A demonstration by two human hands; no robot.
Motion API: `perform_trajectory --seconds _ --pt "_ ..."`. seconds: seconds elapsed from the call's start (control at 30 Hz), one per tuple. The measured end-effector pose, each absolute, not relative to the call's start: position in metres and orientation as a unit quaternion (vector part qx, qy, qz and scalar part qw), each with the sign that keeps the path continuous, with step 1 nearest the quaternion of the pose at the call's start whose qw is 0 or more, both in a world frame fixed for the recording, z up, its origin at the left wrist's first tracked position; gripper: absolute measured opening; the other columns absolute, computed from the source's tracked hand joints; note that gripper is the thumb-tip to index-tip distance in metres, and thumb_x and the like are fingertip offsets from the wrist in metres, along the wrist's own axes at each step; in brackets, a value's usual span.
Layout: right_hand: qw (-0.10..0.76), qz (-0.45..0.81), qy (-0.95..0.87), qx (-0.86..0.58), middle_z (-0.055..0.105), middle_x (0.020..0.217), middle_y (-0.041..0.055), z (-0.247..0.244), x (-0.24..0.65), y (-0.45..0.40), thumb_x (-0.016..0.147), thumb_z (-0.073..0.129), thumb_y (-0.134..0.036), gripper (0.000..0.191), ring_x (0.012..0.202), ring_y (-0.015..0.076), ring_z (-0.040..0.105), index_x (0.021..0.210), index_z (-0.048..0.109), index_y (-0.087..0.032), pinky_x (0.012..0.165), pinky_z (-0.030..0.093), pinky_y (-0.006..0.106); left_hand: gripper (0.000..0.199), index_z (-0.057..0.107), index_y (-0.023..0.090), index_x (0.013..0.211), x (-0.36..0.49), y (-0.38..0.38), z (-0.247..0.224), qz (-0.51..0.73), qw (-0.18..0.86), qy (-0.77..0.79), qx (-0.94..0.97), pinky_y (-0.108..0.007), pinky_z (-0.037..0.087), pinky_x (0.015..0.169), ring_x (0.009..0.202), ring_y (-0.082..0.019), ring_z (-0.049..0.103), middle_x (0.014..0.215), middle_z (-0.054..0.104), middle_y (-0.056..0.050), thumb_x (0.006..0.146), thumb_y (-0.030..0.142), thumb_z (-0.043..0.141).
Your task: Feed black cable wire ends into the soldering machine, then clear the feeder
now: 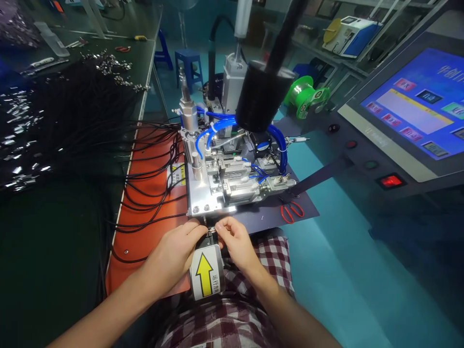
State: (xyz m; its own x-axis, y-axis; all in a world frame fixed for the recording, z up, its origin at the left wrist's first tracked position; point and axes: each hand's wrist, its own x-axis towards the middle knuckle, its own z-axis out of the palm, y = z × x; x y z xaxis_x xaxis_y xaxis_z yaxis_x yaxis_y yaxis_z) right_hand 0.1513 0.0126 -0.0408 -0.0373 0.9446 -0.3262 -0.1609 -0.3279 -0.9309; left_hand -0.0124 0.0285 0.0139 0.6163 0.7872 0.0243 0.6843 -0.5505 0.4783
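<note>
Both hands meet at the front end of a metal bench machine (203,193), over a narrow dark track (209,239). Between their fingertips shows a small shiny metal connector (211,230); its finer detail is too small to make out. My left hand (179,244) is closed in a pinch on the connector's left side. From the right, my right hand (235,241) pinches at the same piece with thumb and forefinger. Just below the fingers is a white label (207,273) with a yellow arrow pointing toward the machine. Black cables (152,224) run leftward from the machine's side.
An orange board (145,241) lies left of the machine, beside a dark heap of cables (79,106) with shiny ends. Red-handled scissors (292,211) rest on the machine's base. A black nozzle (263,96) hangs overhead. A touchscreen panel (416,111) and green wire spool (306,96) stand right.
</note>
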Motion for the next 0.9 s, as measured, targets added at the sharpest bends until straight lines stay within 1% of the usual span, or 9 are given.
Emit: perform_trajectory --seconds 0.07,0.17,0.23,0.33,0.43,0.5,0.6,0.77,0.9 --pt "0.449 0.623 -0.364 -0.528 0.047 0.054 -0.0064 -0.043 0.151 0.013 0.079 0.059 -0.043 0.027 0.047 0.0099 0.045 0.070 0.050 -0.019 0.049 0.034 0.024 0.028 0.062 0.017 0.093 -0.012 0.027 0.014 0.111 0.198 0.425 0.876 -0.026 0.048 0.064 0.075 -0.017 0.059 0.089 0.062 -0.007 0.085 0.007 0.037" --pt "0.450 0.655 -0.332 -0.509 0.047 0.052 -0.0068 -0.045 0.150 0.014 0.077 0.060 -0.044 0.029 0.045 0.0091 0.042 0.068 0.049 -0.019 0.049 0.033 0.024 0.025 0.063 0.018 0.095 -0.008 0.021 0.018 0.068 0.104 0.440 0.890 -0.032 0.048 0.066 0.081 -0.022 0.057 0.093 0.061 -0.009 0.085 0.008 0.042" --pt "0.448 0.673 -0.312 -0.498 0.046 0.051 -0.0070 -0.046 0.149 0.014 0.075 0.062 -0.046 0.030 0.045 0.0090 0.042 0.068 0.049 -0.019 0.048 0.032 0.024 0.025 0.062 0.017 0.099 -0.005 0.016 0.021 0.016 0.061 0.449 0.891 -0.035 0.047 0.065 0.080 -0.025 0.055 0.091 0.060 -0.009 0.083 0.008 0.045" --pt "0.448 0.679 -0.312 -0.491 0.048 0.054 -0.0066 -0.048 0.149 0.015 0.074 0.063 -0.047 0.032 0.045 0.0091 0.043 0.068 0.049 -0.019 0.049 0.032 0.024 0.031 0.058 0.015 0.108 -0.002 0.011 0.025 -0.022 0.103 0.467 0.878 -0.034 0.049 0.064 0.080 -0.024 0.055 0.093 0.059 -0.009 0.081 0.006 0.047" --pt "0.450 0.679 -0.325 -0.481 0.049 0.057 -0.0060 -0.048 0.151 0.015 0.075 0.062 -0.049 0.033 0.047 0.0095 0.044 0.068 0.049 -0.019 0.051 0.034 0.025 0.033 0.054 0.017 0.114 -0.003 0.010 0.026 0.007 0.170 0.485 0.858 -0.034 0.050 0.071 0.088 -0.023 0.055 0.100 0.058 -0.008 0.083 0.010 0.045" --pt "0.453 0.675 -0.335 -0.476 0.049 0.058 -0.0054 -0.047 0.152 0.015 0.078 0.059 -0.049 0.034 0.048 0.0098 0.045 0.067 0.049 -0.019 0.052 0.035 0.025 0.033 0.054 0.018 0.116 -0.004 0.009 0.025 0.031 0.193 0.488 0.851 -0.034 0.051 0.073 0.089 -0.022 0.056 0.101 0.058 -0.008 0.086 0.011 0.042" --pt "0.451 0.670 -0.347 -0.476 0.050 0.059 -0.0046 -0.046 0.152 0.015 0.081 0.055 -0.051 0.035 0.049 0.0104 0.046 0.066 0.048 -0.019 0.053 0.036 0.026 0.034 0.057 0.017 0.114 -0.004 0.006 0.019 0.070 0.188 0.485 0.851 -0.033 0.052 0.073 0.088 -0.021 0.057 0.100 0.059 -0.009 0.085 0.009 0.040" --pt "0.459 0.657 -0.348 -0.486 0.049 0.057 -0.0055 -0.047 0.150 0.013 0.077 0.060 -0.048 0.031 0.049 0.0108 0.046 0.070 0.049 -0.020 0.053 0.037 0.026 0.036 0.058 0.017 0.112 -0.004 0.003 0.007 0.136 0.143 0.477 0.857 -0.031 0.054 0.072 0.086 -0.020 0.060 0.100 0.062 -0.009 0.082 0.005 0.040" --pt "0.454 0.656 -0.349 -0.492 0.048 0.053 -0.0058 -0.046 0.149 0.012 0.080 0.057 -0.044 0.027 0.049 0.0111 0.044 0.071 0.049 -0.020 0.052 0.034 0.025 0.036 0.056 0.015 0.114 -0.006 0.004 0.004 0.150 0.137 0.465 0.862 -0.031 0.055 0.073 0.087 -0.020 0.060 0.101 0.063 -0.010 0.083 0.006 0.039"
